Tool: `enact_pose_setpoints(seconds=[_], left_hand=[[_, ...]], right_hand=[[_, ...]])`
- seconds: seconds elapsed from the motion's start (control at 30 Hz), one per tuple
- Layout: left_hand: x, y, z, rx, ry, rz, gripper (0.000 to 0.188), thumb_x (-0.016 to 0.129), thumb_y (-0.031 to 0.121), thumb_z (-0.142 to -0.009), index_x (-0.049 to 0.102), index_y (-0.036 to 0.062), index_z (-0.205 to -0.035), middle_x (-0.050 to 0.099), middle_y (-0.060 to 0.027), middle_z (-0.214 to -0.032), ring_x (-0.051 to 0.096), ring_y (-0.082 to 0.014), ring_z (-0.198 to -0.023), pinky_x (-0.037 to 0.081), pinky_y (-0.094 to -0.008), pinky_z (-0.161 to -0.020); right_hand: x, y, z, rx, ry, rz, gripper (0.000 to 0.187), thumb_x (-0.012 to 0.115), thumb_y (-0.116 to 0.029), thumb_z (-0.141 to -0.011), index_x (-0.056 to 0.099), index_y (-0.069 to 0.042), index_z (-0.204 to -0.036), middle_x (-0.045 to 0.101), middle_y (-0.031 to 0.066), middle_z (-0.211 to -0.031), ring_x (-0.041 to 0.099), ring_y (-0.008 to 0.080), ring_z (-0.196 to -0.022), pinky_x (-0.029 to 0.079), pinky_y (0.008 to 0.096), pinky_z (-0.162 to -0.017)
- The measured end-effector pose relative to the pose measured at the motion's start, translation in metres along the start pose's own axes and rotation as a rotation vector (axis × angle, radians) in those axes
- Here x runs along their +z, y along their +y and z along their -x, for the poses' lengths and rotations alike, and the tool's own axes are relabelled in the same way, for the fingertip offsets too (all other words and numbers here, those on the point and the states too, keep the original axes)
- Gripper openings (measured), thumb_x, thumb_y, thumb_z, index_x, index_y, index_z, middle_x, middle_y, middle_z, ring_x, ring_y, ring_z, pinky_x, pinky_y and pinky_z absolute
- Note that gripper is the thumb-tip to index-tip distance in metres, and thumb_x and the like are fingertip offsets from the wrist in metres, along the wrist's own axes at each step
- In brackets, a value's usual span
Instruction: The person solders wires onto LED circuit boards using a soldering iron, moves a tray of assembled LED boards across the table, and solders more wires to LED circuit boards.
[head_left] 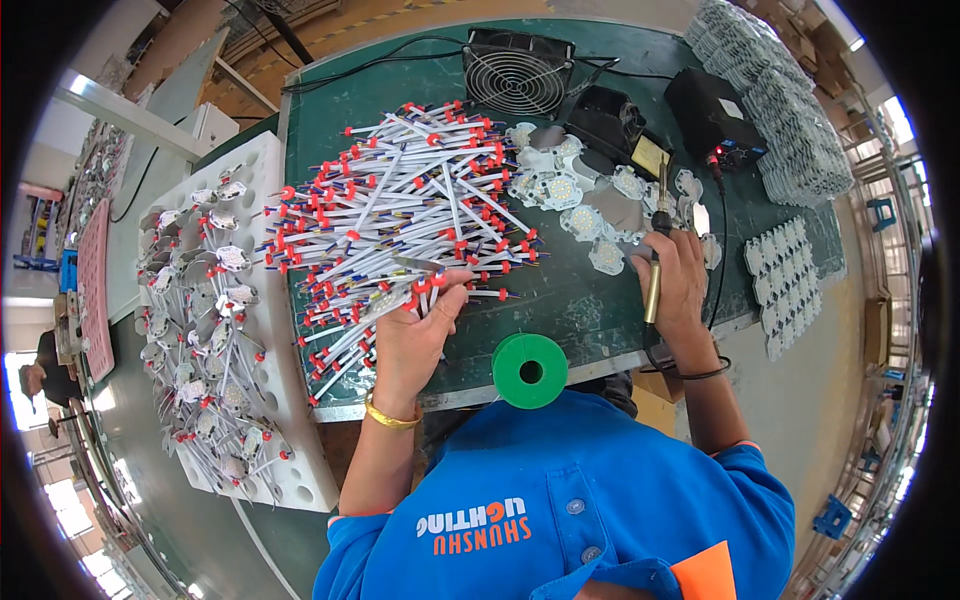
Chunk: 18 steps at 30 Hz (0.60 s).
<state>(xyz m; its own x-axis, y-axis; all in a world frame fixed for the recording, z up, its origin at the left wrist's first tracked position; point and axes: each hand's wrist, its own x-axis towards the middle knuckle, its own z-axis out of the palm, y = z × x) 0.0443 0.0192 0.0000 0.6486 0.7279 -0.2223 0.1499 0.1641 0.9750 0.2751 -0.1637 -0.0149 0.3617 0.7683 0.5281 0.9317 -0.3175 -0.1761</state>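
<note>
My right hand (pixel 676 285) is closed around a soldering iron (pixel 653 290). The iron's tip points away from me, up toward a yellow sponge (pixel 649 158) in a black stand. My left hand (pixel 412 335), with a gold bracelet at the wrist, pinches a few short white cables (pixel 414 296) with red collars at the near edge of a big heap of the same cables (pixel 400 200). Their exact number is hidden by the fingers. Round LED boards (pixel 560 190) lie loosely beyond and between my hands. A green spool (pixel 529 371) is at the bench's front edge, close to my body.
A black fan (pixel 516 75) stands at the back, left of a black soldering station (pixel 714 118) whose cord runs to the iron. Stacked board panels (pixel 780 110) and one separate panel (pixel 783 285) are at the right. At the left, a white foam tray (pixel 290 440) carries boards with cables attached.
</note>
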Motion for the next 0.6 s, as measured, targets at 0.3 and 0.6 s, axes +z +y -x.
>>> enact_pose_setpoints(seconds=[0.3,0.6], left_hand=[[0.023,-0.009,-0.024,0.451,0.182,-0.863,0.026,0.071,0.01,-0.067,0.065,0.0024,-0.09,0.065,-0.0131,-0.076,0.061,-0.0232,-0.062,0.046,-0.029,-0.058],[0.013,0.012,-0.02,0.195,-0.091,0.244,0.022,0.061,0.014,-0.084,0.06,-0.0033,-0.097,0.062,-0.0016,-0.081,0.051,-0.0068,-0.06,0.042,-0.0225,-0.055]], right_hand=[[-0.027,-0.025,-0.01,-0.039,0.122,-0.294,0.033,0.066,0.007,-0.063,0.05,-0.004,-0.09,0.054,0.0111,-0.073,0.051,0.0293,-0.063,0.04,0.035,-0.055],[-0.03,-0.037,0.0,-0.014,0.287,-0.722,0.031,0.067,0.004,-0.072,0.046,-0.003,-0.094,0.06,0.0124,-0.076,0.055,0.0209,-0.061,0.043,0.0305,-0.053]])
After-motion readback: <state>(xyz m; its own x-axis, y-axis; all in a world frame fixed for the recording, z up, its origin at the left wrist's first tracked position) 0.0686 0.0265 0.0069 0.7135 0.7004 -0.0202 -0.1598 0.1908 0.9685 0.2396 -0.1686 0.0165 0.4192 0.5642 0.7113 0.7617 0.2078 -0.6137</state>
